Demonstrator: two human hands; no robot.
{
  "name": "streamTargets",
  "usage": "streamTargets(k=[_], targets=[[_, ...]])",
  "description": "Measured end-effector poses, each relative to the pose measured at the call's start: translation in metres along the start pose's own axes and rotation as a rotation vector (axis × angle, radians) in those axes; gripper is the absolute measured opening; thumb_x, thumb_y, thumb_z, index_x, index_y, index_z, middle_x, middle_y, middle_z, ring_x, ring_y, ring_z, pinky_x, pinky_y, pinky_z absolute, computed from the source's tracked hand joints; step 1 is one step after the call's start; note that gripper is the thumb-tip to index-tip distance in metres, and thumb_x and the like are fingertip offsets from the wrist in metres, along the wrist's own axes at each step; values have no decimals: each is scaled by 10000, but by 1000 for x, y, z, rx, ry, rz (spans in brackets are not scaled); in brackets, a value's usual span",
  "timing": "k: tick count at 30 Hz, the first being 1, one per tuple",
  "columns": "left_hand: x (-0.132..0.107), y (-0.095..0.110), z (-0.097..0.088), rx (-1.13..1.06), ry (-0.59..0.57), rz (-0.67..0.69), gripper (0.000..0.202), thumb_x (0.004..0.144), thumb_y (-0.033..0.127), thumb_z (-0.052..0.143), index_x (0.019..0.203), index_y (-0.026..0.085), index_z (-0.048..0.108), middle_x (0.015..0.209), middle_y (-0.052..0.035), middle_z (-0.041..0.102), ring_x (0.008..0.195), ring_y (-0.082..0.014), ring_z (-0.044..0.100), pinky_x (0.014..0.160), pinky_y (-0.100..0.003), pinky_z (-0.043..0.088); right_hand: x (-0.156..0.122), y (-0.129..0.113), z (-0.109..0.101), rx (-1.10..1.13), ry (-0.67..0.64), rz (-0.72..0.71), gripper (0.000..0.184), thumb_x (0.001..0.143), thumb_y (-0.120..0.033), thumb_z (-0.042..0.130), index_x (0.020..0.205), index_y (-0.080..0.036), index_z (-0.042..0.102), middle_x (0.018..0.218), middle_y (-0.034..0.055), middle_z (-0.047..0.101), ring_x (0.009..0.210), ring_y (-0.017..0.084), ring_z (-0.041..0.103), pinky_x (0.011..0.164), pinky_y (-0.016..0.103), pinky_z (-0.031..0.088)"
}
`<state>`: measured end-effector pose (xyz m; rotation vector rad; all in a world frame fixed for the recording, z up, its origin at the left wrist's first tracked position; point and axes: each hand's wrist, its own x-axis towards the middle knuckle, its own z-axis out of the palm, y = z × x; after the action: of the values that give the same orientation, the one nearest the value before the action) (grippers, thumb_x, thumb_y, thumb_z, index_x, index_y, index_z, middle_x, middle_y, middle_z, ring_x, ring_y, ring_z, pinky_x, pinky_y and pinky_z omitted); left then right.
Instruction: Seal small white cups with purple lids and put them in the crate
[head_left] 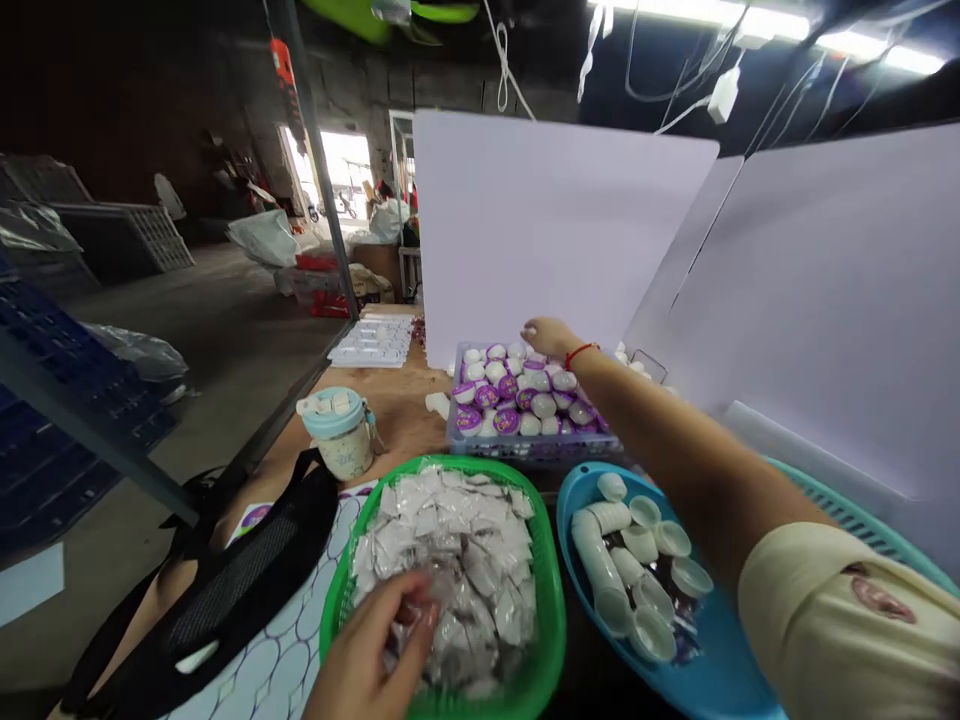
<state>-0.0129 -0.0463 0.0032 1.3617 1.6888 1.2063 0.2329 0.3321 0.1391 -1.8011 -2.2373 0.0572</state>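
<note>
The left hand (375,640) has its fingers (405,610) bunched narrow and sunk among silver-white sachets (465,560), but blur hides whether any sachet is pinched. The sachets lie flat and heaped every which way, with no shared direction, inside a green basket (551,590) at the near edge of the table (397,425).

The right hand (551,338) reaches far out, its forearm slanting up and to the left from the lower right. Its fingers (532,330) are close together and curl down over the far side of a blue tray (532,450), just above rows of purple-topped cups (506,400). I cannot tell whether they hold anything. A red cord (581,353) circles that wrist, and a cream sleeve (825,610) covers the upper arm.

Under the forearm, a blue dish (577,530) holds white cups (641,545), some loose and some nested in a stack on its side, running from upper left to lower right. Left of the basket stand a teal-lidded jar (337,430) and a black bag (232,560). A white panel (555,220) rises behind the tray.
</note>
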Motion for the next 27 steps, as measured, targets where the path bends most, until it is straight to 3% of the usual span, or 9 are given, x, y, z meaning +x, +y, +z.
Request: streamTargets(k=[3, 6, 8, 11, 15, 18, 20, 23, 27], targets=[[10, 0, -4, 247, -122, 85, 315, 869, 465, 727, 1107, 279, 820, 1051, -84, 830, 931, -312, 770, 848, -405, 627, -62, 10, -6, 8, 129, -117, 480, 1099, -297, 488, 1523, -73, 508, 1470, 233, 609, 1344, 333, 551, 1157, 478, 400], [14, -8, -3, 415, -173, 132, 351, 914, 426, 632, 1174, 258, 796, 1181, -99, 819, 1104, -362, 751, 1000, -505, 584, -157, 33, 1, -111, 197, -423, 379, 1066, -377, 532, 1310, -127, 679, 1224, 195, 715, 1150, 352, 608, 1032, 483, 422], [14, -10, 1, 467, -213, 133, 370, 924, 413, 602, 1205, 250, 779, 1201, -96, 809, 1101, -357, 747, 1001, -512, 581, -220, 52, 11, -204, 60, -554, 311, 1077, -378, 506, 1110, -181, 746, 1027, 138, 739, 988, 302, 638, 909, 427, 436], [10, 2, 20, 472, -332, 140, 364, 933, 425, 622, 1235, 273, 757, 1199, -71, 796, 1002, -308, 751, 909, -457, 614, -285, 84, 30, -290, -205, -429, 233, 1036, -319, 590, 1143, -190, 751, 1089, 117, 744, 996, 279, 668, 836, 378, 430], [-4, 52, 76, 445, -513, 302, 249, 973, 289, 629, 1186, 283, 759, 1200, -44, 787, 1121, -274, 723, 1008, -425, 578, -315, 122, 41, -285, -424, -266, 255, 930, -155, 659, 1146, -216, 781, 1124, 95, 735, 1006, 258, 694, 763, 330, 430], [-15, 92, 131, 620, -634, 438, 264, 985, 221, 650, 1220, 261, 762, 1197, -52, 785, 1156, -266, 703, 1021, -410, 568, -324, 136, 37, -281, -425, -257, 231, 918, -143, 647, 1063, -219, 810, 1125, 112, 710, 1018, 272, 676, 745, 329, 428], [-20, 107, 165, 768, -675, 493, 285, 964, 236, 684, 1235, 238, 774, 1185, -81, 787, 1152, -317, 696, 993, -457, 577, -331, 139, 32, -287, -386, -264, 235, 939, -193, 646, 1096, -224, 818, 1190, 136, 686, 1109, 306, 639, 796, 343, 440], [-23, 114, 203, 860, -665, 504, 214, 908, 221, 718, 1092, 192, 823, 1123, -146, 786, 1154, -394, 690, 946, -515, 578, -341, 138, 27, -301, -397, -307, 246, 955, -248, 647, 1122, -255, 827, 1201, 140, 683, 1131, 324, 619, 828, 367, 438], [-21, 108, 229, 927, -644, 494, 118, 859, 186, 725, 902, 196, 834, 1085, -168, 777, 1158, -402, 690, 903, -489, 578, -350, 133, 30, -338, -474, -374, 247, 958, -221, 627, 1116, -216, 817, 1189, 154, 706, 1151, 335, 625, 841, 392, 423]])
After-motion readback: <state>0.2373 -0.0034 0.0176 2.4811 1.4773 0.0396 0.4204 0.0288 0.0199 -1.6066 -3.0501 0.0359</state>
